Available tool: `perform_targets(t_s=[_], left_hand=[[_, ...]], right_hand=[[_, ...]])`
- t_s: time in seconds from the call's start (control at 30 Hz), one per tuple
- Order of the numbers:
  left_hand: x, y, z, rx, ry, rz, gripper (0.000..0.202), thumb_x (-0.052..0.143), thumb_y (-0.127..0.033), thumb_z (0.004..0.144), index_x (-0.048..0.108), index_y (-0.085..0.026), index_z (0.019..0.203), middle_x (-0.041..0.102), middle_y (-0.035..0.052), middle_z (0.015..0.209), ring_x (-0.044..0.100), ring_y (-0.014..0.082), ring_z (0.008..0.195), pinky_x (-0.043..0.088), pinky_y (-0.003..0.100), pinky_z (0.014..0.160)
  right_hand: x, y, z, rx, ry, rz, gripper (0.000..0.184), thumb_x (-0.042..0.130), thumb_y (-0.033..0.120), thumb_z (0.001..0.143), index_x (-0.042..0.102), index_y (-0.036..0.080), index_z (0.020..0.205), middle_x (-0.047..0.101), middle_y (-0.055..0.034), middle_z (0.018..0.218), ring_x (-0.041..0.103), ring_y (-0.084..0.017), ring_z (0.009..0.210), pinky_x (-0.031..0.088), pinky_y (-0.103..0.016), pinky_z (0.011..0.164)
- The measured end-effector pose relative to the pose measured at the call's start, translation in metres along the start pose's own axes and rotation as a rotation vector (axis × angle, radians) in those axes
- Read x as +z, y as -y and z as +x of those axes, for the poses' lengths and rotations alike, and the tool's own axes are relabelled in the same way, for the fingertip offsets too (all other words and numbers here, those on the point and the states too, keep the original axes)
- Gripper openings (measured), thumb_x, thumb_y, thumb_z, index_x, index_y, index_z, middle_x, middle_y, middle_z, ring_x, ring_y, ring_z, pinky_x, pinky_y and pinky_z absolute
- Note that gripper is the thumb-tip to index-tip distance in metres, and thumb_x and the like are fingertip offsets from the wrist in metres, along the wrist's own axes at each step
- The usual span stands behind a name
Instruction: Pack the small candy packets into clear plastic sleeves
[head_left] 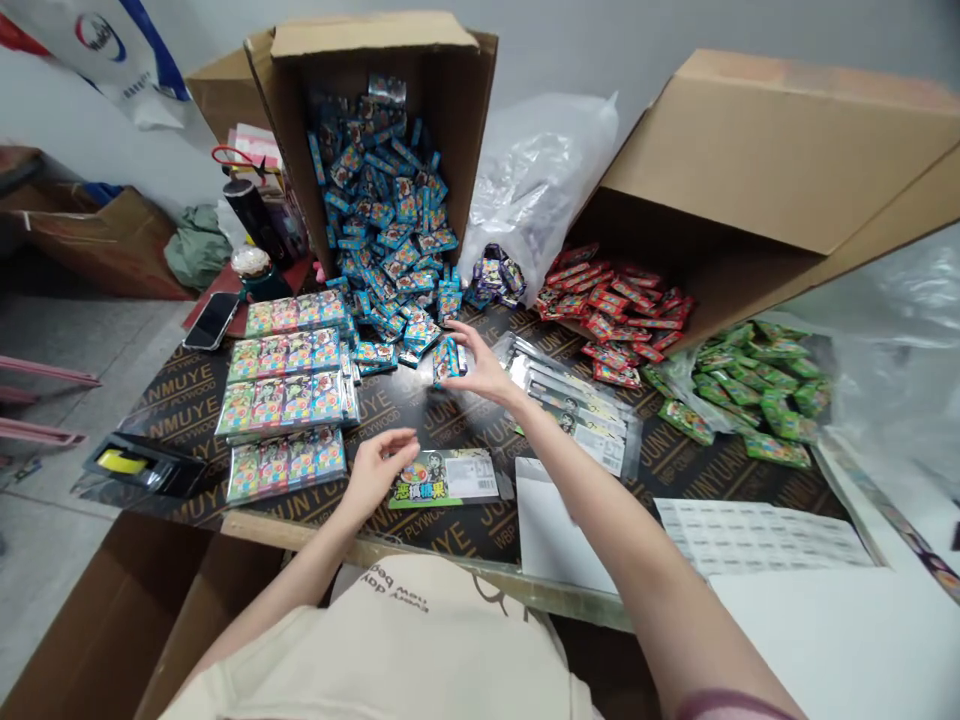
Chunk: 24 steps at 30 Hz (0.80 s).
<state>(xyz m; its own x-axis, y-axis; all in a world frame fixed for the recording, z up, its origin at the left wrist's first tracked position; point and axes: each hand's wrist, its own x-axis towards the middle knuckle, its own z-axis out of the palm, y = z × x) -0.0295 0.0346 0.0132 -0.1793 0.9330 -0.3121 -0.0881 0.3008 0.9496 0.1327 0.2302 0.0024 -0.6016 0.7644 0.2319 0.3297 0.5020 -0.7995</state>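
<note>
My right hand [484, 372] pinches a small blue box [448, 360] between thumb and fingers, at the near edge of a pile of similar blue boxes [397, 240]. My left hand [381, 465] rests at the left end of a printed card [442, 478], which seems to lie in a clear sleeve. Its fingers are loosely curved, with a gap to the thumb and nothing seen between them. Left of that hand stand stacked flat packs [285, 395], each showing a row of small coloured boxes.
A carton [484, 110] spills the blue boxes; another carton [757, 150] holds red packets [622, 300]. Green packets [772, 380] lie at right, near sleeved cards [577, 410] and label sheets [757, 530]. A tape dispenser [142, 465] and phone [214, 321] are at left.
</note>
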Motion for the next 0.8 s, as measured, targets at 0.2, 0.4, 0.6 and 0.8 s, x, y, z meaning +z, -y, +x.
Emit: perform_targets(t_s=[0.2, 0.4, 0.6, 0.8], left_hand=[[0.037, -0.027, 0.014, -0.223, 0.206, -0.569, 0.042, 0.081, -0.04, 0.061, 0.069, -0.013, 0.091, 0.072, 0.0073, 0.085, 0.068, 0.0166, 0.076, 0.056, 0.029, 0.071], [0.06, -0.027, 0.007, -0.222, 0.222, -0.401, 0.041, 0.085, -0.029, 0.054, 0.069, -0.012, 0.087, 0.072, 0.0049, 0.077, 0.065, 0.0135, 0.065, 0.054, 0.026, 0.064], [0.071, -0.026, -0.01, -0.082, 0.272, -0.234, 0.042, 0.084, -0.026, 0.054, 0.07, -0.013, 0.092, 0.071, 0.0029, 0.083, 0.063, 0.0146, 0.074, 0.05, 0.025, 0.07], [0.064, -0.029, -0.018, -0.331, 0.432, -0.328, 0.026, 0.078, -0.032, 0.062, 0.069, -0.012, 0.077, 0.069, 0.0031, 0.072, 0.061, 0.0122, 0.063, 0.049, 0.023, 0.06]], right_hand=[[0.001, 0.053, -0.081, -0.039, -0.012, 0.48, 0.106, 0.079, 0.055, 0.061, 0.019, 0.032, 0.144, 0.044, -0.0105, 0.136, 0.048, -0.026, 0.124, 0.037, -0.043, 0.106], [-0.011, 0.066, -0.129, -0.071, -0.158, 0.238, 0.089, 0.073, 0.041, 0.071, 0.023, 0.031, 0.144, 0.04, -0.0101, 0.14, 0.043, -0.028, 0.129, 0.034, -0.046, 0.109], [-0.019, 0.088, -0.138, -0.204, 0.005, -0.166, 0.08, 0.065, 0.027, 0.074, 0.028, 0.03, 0.145, 0.042, -0.0102, 0.138, 0.039, -0.031, 0.129, 0.028, -0.052, 0.108], [-0.012, 0.095, -0.142, -0.184, 0.056, -0.155, 0.087, 0.07, 0.038, 0.074, 0.026, 0.027, 0.148, 0.04, -0.0129, 0.141, 0.04, -0.031, 0.128, 0.034, -0.048, 0.103]])
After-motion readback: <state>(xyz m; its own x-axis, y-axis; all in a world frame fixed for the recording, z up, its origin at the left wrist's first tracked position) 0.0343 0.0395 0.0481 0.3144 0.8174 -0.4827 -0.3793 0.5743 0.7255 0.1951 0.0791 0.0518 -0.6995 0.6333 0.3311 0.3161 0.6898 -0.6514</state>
